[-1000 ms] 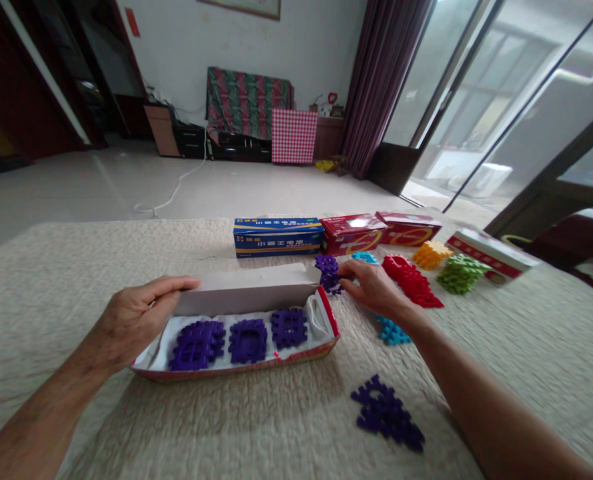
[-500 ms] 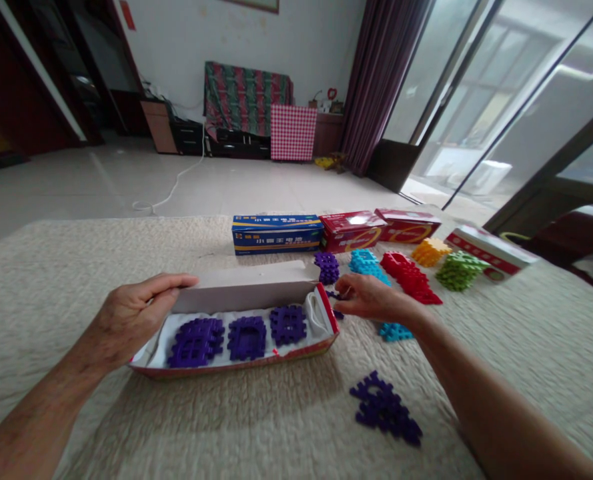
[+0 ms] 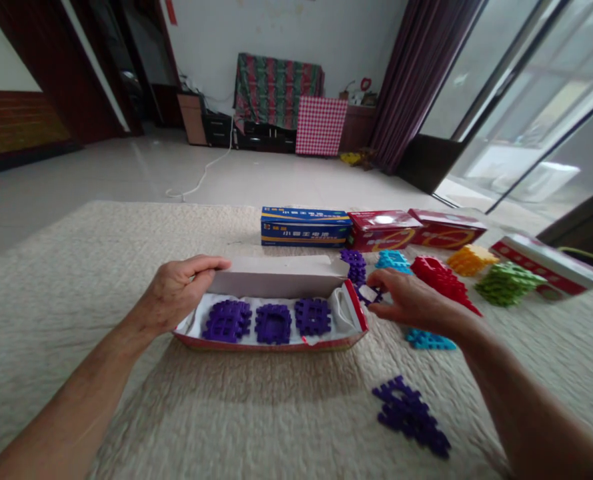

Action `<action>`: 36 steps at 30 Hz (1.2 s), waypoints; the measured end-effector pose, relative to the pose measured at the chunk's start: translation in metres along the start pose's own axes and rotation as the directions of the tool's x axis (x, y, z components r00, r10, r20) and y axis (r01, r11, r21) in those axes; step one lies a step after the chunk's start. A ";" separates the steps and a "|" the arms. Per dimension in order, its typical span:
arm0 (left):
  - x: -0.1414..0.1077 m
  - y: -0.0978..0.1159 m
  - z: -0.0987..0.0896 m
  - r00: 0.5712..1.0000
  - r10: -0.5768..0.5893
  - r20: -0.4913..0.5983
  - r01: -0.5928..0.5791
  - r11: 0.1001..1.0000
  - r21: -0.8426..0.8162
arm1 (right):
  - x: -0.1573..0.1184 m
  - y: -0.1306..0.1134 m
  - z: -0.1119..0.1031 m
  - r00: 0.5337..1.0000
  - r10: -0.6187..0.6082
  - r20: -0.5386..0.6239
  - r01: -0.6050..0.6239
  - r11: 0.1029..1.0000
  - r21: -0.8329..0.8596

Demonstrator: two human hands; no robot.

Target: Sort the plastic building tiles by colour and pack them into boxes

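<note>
My left hand is closed on the left end of the raised lid flap of an open cardboard box. Inside the box, purple interlocking plastic pieces lie in three groups on a white lining. Just past its right end, my right hand pinches a purple interlocking piece, partly hidden by the fingers; a pale patch shows in its middle. Behind that piece stands a purple stack. More purple pieces lie overlapped on the quilted cover, nearer me.
A blue box, two red boxes and a red-and-white box stand behind. Light blue, red, yellow and green pieces sit at the right. Another blue group lies under my right forearm.
The view has swung left, so everything appears farther right. My right hand stays beyond the box's right end, and more of the purple piece at its fingertips shows. My left hand keeps its hold.
</note>
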State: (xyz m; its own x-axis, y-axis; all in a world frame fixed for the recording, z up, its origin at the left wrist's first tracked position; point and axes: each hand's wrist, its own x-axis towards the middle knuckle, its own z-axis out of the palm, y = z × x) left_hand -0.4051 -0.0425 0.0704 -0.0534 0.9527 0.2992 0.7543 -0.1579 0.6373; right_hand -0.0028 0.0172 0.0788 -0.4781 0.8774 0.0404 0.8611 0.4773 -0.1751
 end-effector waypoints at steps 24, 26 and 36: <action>-0.001 0.007 -0.001 1.000 -0.005 -0.004 0.005 1.000 -0.002 | 0.014 -0.084 -0.030 0.917 -0.397 0.043 0.380 0.900 0.213; -0.001 0.007 -0.001 1.000 -0.001 0.002 0.001 1.000 -0.001 | 0.013 -0.081 -0.029 0.922 -0.387 0.000 0.379 0.902 0.205; -0.001 0.002 -0.001 0.999 -0.023 0.027 0.023 0.999 0.033 | 0.017 -0.023 -0.045 0.927 -0.110 -0.359 0.161 0.980 0.115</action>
State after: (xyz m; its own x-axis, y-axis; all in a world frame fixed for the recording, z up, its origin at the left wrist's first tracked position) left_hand -0.4043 -0.0437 0.0719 -0.0537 0.9627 0.2652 0.7741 -0.1277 0.6201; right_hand -0.0228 0.0231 0.1273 -0.4756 0.7784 0.4097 0.7473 0.6033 -0.2787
